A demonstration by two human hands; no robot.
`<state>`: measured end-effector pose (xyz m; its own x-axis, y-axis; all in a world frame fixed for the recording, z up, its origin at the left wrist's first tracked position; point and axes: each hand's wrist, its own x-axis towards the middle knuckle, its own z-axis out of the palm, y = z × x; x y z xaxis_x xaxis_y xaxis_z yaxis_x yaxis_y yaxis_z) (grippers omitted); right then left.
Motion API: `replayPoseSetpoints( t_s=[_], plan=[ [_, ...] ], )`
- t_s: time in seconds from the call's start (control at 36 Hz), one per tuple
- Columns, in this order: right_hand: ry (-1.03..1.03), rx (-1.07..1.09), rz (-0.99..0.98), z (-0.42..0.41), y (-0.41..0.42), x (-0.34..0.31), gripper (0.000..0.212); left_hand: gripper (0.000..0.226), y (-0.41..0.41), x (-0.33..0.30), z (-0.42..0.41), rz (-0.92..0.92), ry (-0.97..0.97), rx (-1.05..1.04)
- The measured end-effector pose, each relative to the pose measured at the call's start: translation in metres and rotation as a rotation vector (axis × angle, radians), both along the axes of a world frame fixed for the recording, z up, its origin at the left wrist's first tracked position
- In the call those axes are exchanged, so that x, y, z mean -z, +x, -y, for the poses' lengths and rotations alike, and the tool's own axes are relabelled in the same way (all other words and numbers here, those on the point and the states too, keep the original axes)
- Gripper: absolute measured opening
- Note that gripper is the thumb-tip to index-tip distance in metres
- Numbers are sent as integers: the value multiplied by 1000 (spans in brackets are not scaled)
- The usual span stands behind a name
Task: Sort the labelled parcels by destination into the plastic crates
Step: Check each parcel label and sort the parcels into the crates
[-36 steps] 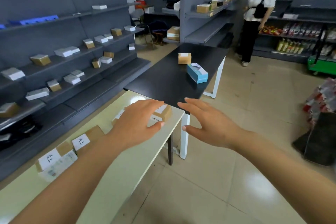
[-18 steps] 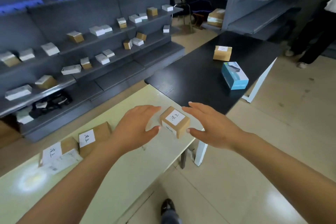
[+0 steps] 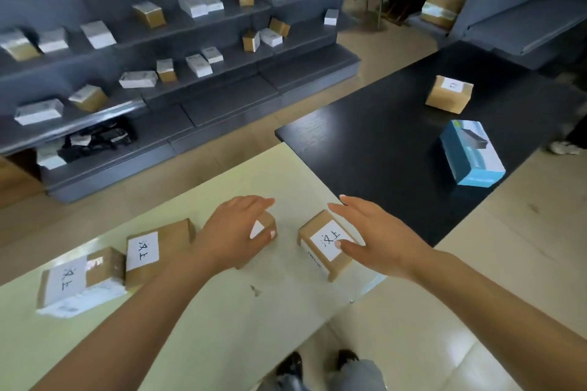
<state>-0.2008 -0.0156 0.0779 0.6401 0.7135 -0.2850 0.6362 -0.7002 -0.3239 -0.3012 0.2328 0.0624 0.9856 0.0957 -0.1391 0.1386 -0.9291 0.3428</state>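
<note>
Parcels now sit under both hands: the left hand (image 3: 236, 233) curls its grip over a small parcel (image 3: 265, 228) it only neared before, while the right hand (image 3: 378, 238) rests open-fingered on the labelled parcel (image 3: 327, 244), both on the pale bench (image 3: 222, 311).

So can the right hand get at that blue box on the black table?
Probably yes: the right hand hovers over a labelled parcel, holding nothing, and bare tabletop lies between it and the blue box.
</note>
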Motion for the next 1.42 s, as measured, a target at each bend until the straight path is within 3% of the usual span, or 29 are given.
replayPoseSetpoints(
  t_s=[0.19, 0.31, 0.5, 0.72, 1.11, 1.42],
  plan=[
    [-78, -111, -137, -24, 48, 49, 61, 93, 10, 45, -22, -152, 15, -170],
    [-163, -145, -226, -32, 73, 81, 58, 75, 10, 72, -26, -273, 15, -266],
    [-319, -219, -277, -34, 92, 121, 71, 81, 8, 108, -28, -321, -15, -422],
    [-405, -310, -199, -35, 85, 145, 106, 78, 4, 131, -23, -223, 73, -545],
    [-345, -299, -178, -49, 101, 154, 106, 100, 7, 139, 9, -285, 187, -698],
    [-350, -209, -239, -53, 104, 154, 117, 107, -2, 149, 21, -286, 83, -712]
  ],
)
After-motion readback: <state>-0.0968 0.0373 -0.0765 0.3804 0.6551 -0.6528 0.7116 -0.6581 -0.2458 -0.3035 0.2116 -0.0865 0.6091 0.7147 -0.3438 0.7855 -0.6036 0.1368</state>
